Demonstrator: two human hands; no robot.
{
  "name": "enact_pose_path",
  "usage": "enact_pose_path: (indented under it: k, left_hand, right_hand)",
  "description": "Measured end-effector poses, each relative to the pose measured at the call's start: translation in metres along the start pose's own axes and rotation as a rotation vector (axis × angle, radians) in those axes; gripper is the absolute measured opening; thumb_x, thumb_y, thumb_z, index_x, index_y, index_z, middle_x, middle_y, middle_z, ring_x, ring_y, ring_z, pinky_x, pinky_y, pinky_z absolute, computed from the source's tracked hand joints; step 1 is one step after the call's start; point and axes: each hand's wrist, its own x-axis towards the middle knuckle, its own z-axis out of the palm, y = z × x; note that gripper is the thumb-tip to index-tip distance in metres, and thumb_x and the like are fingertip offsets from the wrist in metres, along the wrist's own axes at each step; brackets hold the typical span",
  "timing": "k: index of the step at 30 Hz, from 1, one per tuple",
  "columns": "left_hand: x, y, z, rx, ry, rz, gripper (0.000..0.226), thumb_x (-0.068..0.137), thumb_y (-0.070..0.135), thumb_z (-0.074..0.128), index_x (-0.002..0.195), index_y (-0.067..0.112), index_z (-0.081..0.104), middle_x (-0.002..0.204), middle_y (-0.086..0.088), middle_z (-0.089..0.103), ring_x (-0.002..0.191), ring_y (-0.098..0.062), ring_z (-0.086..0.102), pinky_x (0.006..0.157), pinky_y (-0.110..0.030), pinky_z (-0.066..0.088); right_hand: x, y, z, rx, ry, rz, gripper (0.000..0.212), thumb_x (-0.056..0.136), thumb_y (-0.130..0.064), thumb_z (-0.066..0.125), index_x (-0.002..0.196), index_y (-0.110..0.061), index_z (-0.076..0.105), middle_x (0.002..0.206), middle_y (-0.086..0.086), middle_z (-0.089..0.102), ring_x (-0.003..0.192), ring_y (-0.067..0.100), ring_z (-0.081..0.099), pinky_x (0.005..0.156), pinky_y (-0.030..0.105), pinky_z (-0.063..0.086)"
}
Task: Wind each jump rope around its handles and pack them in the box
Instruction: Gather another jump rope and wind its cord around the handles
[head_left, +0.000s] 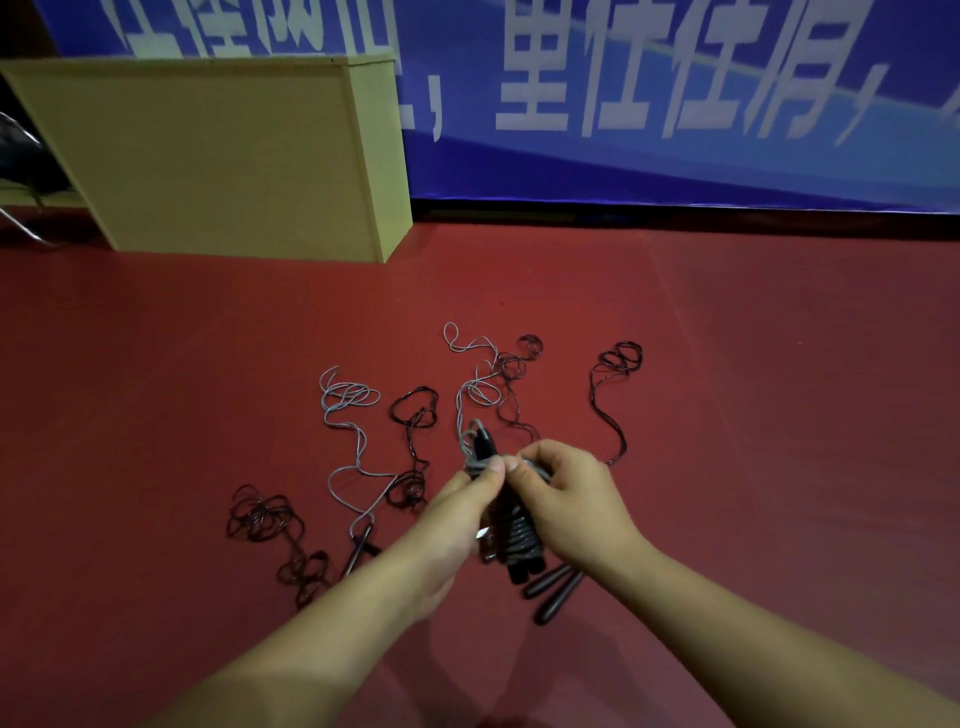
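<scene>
A: What do I hold?
B: My left hand (457, 512) and right hand (563, 496) both pinch a grey cord (475, 441) coiled round paired black handles (517, 540), above the red floor (753, 415).
A: Elsewhere?
B: Thin tangled ropes (348, 400) lie loose; a pale boxy wooden cabinet (223, 156) stands behind.

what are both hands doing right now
Left hand: pinches the gray rope wound on the handles.
Right hand: fingers curled round the same bundle, pinching the rope near its top.
</scene>
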Motion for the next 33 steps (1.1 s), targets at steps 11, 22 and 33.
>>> enact_pose_path:
  k: [11, 22, 33]
  left_hand:
    - [0.002, -0.004, -0.020, 0.061, 0.109, 0.034, 0.091, 0.056, 0.090, 0.057, 0.115, 0.022, 0.067, 0.112, -0.001, 0.072, 0.105, -0.017, 0.068, 0.101, -0.043, 0.048]
    - [-0.003, 0.031, -0.012, 0.159, 0.146, 0.009, 0.055, 0.077, 0.073, 0.057, 0.071, 0.019, 0.060, 0.060, -0.002, 0.060, 0.053, -0.020, 0.055, 0.059, -0.029, 0.046]
    - [-0.024, 0.024, -0.005, -0.142, -0.349, -0.281, 0.054, 0.081, 0.071, 0.051, 0.077, 0.017, 0.056, 0.054, -0.004, 0.047, 0.044, -0.022, 0.047, 0.053, -0.031, 0.044]
  right_hand:
    - [-0.007, -0.014, -0.016, 0.153, -0.503, 0.005, 0.025, 0.094, -0.036, 0.051, 0.101, -0.020, 0.069, 0.096, 0.026, 0.068, 0.084, 0.044, 0.068, 0.077, 0.055, 0.057]
    - [0.016, -0.042, -0.041, 0.302, -0.409, 0.244, 0.034, 0.094, -0.037, 0.059, 0.067, -0.017, 0.055, 0.046, 0.000, 0.046, 0.037, 0.012, 0.036, 0.042, 0.021, 0.031]
    - [-0.005, -0.038, -0.033, 0.865, -0.192, 0.399, 0.014, 0.087, 0.003, 0.053, 0.093, -0.005, 0.063, 0.061, 0.006, 0.054, 0.049, 0.016, 0.050, 0.060, 0.033, 0.045]
